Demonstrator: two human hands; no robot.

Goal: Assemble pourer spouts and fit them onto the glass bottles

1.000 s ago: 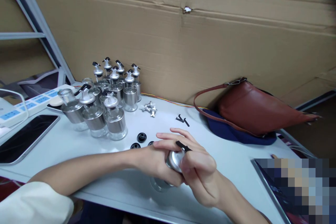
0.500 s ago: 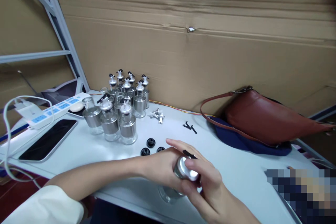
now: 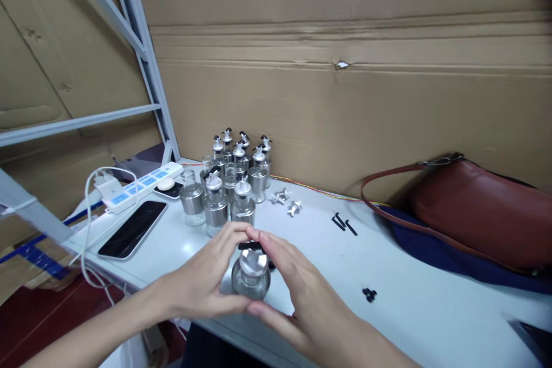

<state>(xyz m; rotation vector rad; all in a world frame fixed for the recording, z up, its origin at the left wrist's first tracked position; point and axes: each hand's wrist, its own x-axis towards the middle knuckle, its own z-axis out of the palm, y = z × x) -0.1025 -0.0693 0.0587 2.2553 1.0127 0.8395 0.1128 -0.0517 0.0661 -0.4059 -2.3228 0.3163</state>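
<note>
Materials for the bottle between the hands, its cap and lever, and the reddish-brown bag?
Bottle: likely clear glass, glossy; see-through shoulder with highlights.
Cap: silvery, smooth sheen; metal or metal-coated plastic, can't tell.
Lever: probably black plastic; opaque, no metallic shine.
Bag: leather or imitation; smooth surface, soft sheen.

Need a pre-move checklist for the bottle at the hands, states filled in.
1. Silver cap on the near bottle, black lever on top: ok.
2. Left hand and right hand open around the bottle: ok.
3. Fingertips off the lever: cannot tell, too close to it.
4. Bottle's base flat on the table: cannot tell, hidden by the hands.
5. Loose black levers apart from the hands: ok.
6. Leftmost bottle capped: not ok, open neck.
</note>
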